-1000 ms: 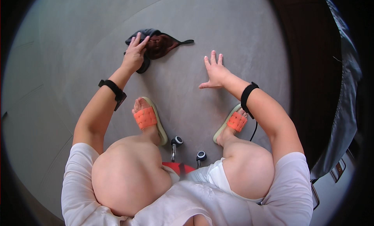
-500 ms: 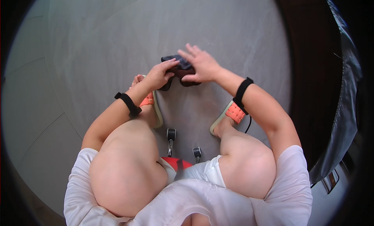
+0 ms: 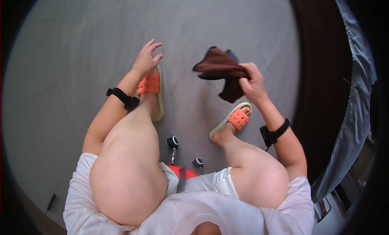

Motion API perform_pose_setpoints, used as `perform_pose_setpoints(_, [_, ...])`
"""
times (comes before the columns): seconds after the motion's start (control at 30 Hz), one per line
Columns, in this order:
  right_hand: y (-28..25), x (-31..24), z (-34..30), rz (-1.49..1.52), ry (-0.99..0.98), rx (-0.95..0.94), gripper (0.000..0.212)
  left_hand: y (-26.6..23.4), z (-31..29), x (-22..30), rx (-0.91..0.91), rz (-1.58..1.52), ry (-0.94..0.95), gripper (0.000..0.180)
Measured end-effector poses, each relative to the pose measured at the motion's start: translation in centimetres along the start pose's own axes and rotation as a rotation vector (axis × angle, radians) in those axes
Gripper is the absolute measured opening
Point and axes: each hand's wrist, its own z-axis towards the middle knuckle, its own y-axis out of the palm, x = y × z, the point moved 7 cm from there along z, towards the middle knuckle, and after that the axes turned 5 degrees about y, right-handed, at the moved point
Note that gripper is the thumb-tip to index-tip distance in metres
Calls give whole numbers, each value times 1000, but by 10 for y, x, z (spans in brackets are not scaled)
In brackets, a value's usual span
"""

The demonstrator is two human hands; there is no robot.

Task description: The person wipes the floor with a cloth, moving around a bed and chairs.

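Observation:
A brown cloth (image 3: pixel 221 61) with black edging and a dark grey side hangs, partly folded, from my right hand (image 3: pixel 253 83). The fingers of that hand are closed on one end, and the rest spreads to the left, raised over the floor. My left hand (image 3: pixel 146 60) is apart from the cloth, above the left slipper, with its fingers spread and nothing in them. Each forearm wears a black strap, the left strap (image 3: pixel 123 98) and the right strap (image 3: pixel 275 131).
Orange slippers with pale soles are on my feet, the left slipper (image 3: pixel 149 84) and the right slipper (image 3: pixel 238 120). Between my legs are black caster wheels (image 3: pixel 172 142) and a red seat edge (image 3: pixel 180 170). A silvery grey curtain (image 3: pixel 356 89) hangs beside dark furniture (image 3: pixel 318 69) at the right.
My right hand has taken hold of the cloth and carried it to the right, turning its brown side up. My left hand has let go and moved left. Both feet have shifted slightly.

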Motion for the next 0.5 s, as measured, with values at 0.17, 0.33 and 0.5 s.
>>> perform_pose_setpoints(0.17, [-50, 145, -56, -55, 408, 284, 48, 0, -2, 11, -114, 28, -7, 45])
perform_pose_setpoints(0.33, [22, 169, -22, -754, 581, 158, 89, -10, -1, -10, -85, 2, 14, 44])
perform_pose_setpoints(0.5, [105, 71, 22, -726, 70, -68, 62, -13, -6, -18, -118, 194, 110, 48])
